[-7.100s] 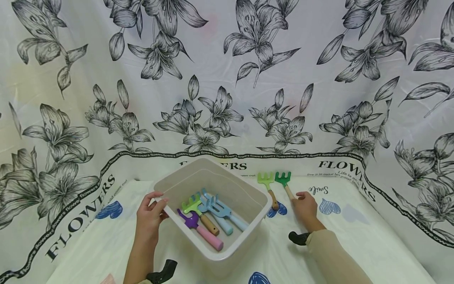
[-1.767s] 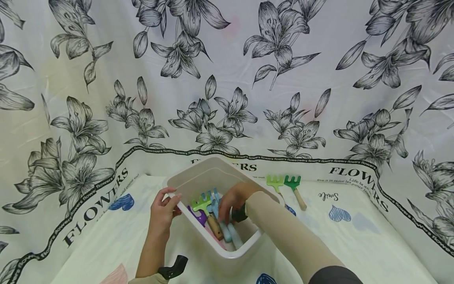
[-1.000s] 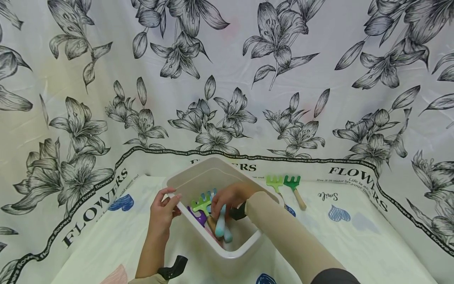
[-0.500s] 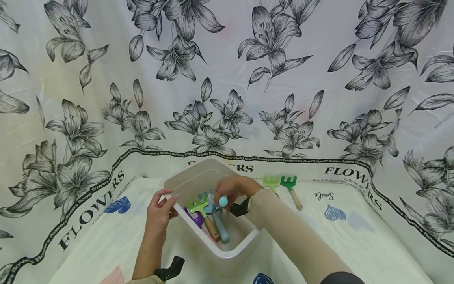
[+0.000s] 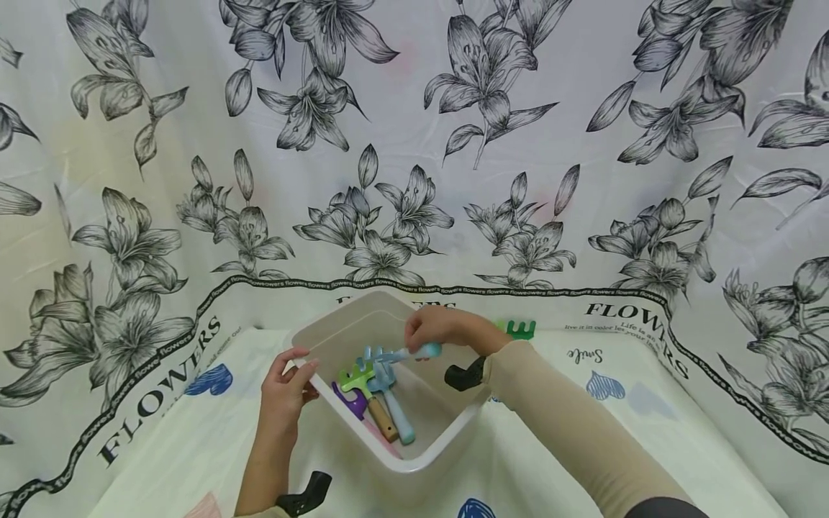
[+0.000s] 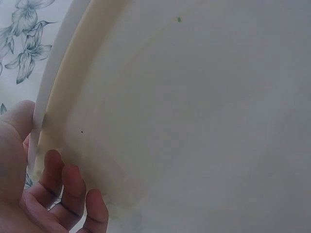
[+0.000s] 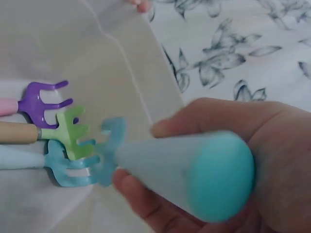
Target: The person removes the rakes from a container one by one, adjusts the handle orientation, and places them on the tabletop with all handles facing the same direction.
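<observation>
My left hand (image 5: 285, 385) grips the left rim of a beige plastic bin (image 5: 406, 465), thumb on one side and fingers on the other in the left wrist view. Over the bin's right side, my right hand (image 5: 439, 327) holds a light blue hand rake (image 7: 170, 170) by its handle, butt end toward the wrist camera and tines pointing left. Inside the bin lie a second blue rake (image 5: 399, 416), a lime green rake with a wooden handle (image 5: 382, 417), and a purple rake with a pink handle (image 7: 36, 104), which is partly hidden by the bin's wall.
Behind my right forearm, a dark green rake (image 5: 520, 329) lies on the white printed cloth (image 5: 550, 360); a light green one beside it is mostly covered by my arm. A flower-printed curtain (image 5: 414, 144) hangs behind and around.
My right hand went from the dark green rake on the cloth into the bin, took one blue rake by the handle, then raised it and swung it toward the right. The left hand kept the rim.
</observation>
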Motion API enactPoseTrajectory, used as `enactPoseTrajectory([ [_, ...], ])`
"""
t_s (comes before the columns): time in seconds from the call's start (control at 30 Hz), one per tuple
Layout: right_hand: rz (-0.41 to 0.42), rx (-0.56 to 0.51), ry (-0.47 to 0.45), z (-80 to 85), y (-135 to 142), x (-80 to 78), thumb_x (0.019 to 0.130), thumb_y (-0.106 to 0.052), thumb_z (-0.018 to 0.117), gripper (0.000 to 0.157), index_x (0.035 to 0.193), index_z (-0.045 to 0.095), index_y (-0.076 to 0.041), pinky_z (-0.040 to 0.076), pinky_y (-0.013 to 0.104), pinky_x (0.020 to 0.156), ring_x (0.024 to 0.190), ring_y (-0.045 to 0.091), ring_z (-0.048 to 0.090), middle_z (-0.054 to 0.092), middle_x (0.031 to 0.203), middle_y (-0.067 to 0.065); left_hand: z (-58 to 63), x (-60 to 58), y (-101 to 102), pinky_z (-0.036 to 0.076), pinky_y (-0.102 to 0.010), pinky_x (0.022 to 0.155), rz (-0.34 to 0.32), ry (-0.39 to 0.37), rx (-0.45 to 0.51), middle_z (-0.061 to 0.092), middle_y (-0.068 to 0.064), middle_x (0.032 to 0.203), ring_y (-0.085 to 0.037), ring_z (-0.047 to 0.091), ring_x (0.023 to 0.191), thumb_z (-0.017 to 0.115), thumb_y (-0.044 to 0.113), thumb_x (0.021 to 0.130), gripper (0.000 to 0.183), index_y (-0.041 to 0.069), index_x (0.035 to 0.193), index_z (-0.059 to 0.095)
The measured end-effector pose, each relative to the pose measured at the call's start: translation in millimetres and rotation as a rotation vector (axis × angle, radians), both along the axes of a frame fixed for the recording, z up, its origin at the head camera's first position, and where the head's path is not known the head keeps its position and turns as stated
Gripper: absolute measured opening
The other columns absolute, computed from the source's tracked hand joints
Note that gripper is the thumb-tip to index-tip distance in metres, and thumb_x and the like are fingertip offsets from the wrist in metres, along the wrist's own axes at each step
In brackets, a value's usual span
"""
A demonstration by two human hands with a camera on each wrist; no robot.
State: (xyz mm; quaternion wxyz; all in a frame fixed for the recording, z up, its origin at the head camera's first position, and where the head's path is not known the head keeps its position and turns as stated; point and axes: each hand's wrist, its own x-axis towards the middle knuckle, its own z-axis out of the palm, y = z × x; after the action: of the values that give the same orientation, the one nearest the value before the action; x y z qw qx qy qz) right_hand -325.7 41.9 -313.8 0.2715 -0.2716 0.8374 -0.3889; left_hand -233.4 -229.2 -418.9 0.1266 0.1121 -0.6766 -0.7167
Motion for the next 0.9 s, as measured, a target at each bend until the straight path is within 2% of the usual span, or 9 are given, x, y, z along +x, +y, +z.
enactPoseTrajectory([
  [0.17, -0.077, -0.058, 0.078, 4.3, 11.8, 5.0, 0.085, 0.0, 0.065, 0.009, 0.094, 0.065, 0.001, 0.05, 0.029, 0.061, 0.069, 0.018, 0.06, 0.066, 0.086, 0.008, 0.2, 1.7, -0.5, 0.053, -0.027, 0.073, 0.002, 0.001, -0.002, 0.066, 0.005, 0.089, -0.017, 0.059, 0.074, 0.065, 0.031, 0.094, 0.043, 0.017, 0.131, 0.049],
  [0.43, -0.184, -0.133, 0.223, 2.7, 38.3, 13.7, 0.085, -0.003, 0.067, 0.014, 0.098, 0.069, -0.007, 0.049, 0.034, 0.073, 0.088, 0.02, 0.058, 0.064, 0.101, 0.003, 0.7, 2.1, -0.9, 0.052, -0.026, 0.071, -0.014, 0.0, 0.023, 0.065, 0.007, 0.082, -0.014, 0.058, 0.07, 0.065, 0.029, 0.095, 0.042, 0.016, 0.13, 0.048],
  [0.67, -0.319, -0.272, 0.344, -6.4, 56.3, 26.3, 0.082, -0.003, 0.068, 0.018, 0.1, 0.07, -0.008, 0.05, 0.036, 0.073, 0.09, 0.02, 0.062, 0.066, 0.105, 0.004, 1.2, 0.4, 2.6, 0.052, -0.026, 0.073, -0.012, -0.004, -0.007, 0.064, 0.005, 0.085, -0.016, 0.058, 0.073, 0.065, 0.03, 0.095, 0.043, 0.016, 0.132, 0.047],
  [0.9, -0.429, -0.363, 0.428, -17.9, 73.4, 37.4, 0.083, -0.003, 0.068, 0.019, 0.102, 0.068, -0.007, 0.052, 0.039, 0.078, 0.096, 0.024, 0.063, 0.064, 0.111, 0.008, -0.5, -1.0, 0.7, 0.053, -0.026, 0.064, -0.003, 0.052, -0.007, 0.061, 0.004, 0.074, -0.013, 0.057, 0.064, 0.066, 0.023, 0.094, 0.038, 0.011, 0.127, 0.051],
])
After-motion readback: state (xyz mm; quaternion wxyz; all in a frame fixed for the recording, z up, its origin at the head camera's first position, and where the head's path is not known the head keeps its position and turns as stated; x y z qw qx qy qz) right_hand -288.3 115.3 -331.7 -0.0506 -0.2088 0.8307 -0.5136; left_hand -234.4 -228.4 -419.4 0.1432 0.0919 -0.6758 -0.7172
